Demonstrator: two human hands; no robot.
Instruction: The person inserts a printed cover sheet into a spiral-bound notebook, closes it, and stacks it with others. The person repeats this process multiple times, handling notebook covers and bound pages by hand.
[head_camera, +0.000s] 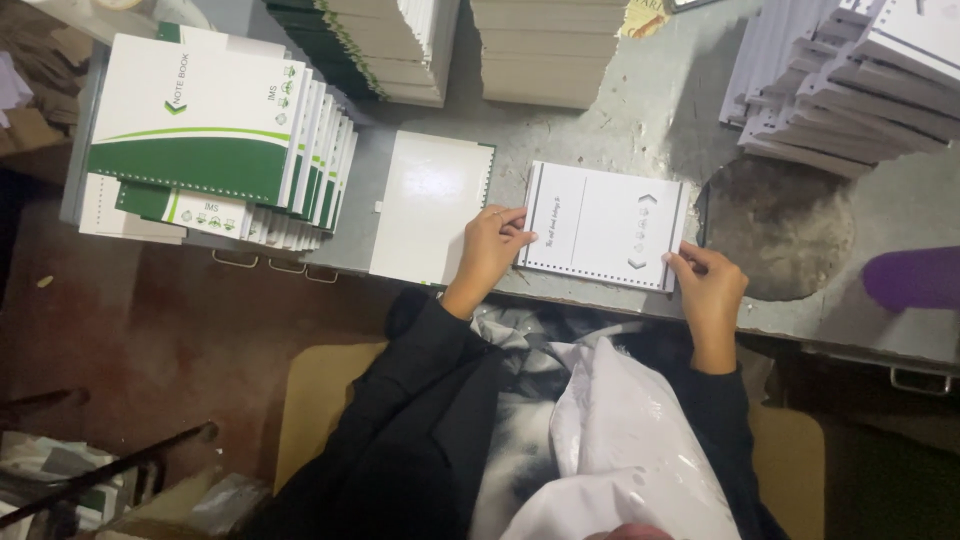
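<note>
Pinching opposite edges of a white punched page block (606, 225) flat on the grey worktop (640, 110) | left hand (488, 250) grip clamped on its left edge | right hand (712, 285) grip clamped on its lower right corner | blank white cover (428, 205) just beside, left.

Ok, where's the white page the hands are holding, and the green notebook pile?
White page (605, 225): head view, on its blank middle.
Green notebook pile (195, 110): head view, on the top cover.
Left hand (488, 250): head view, on its back.

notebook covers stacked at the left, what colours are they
White with a green band and a thin light-green curve, on the notebook covers; head view.
</note>
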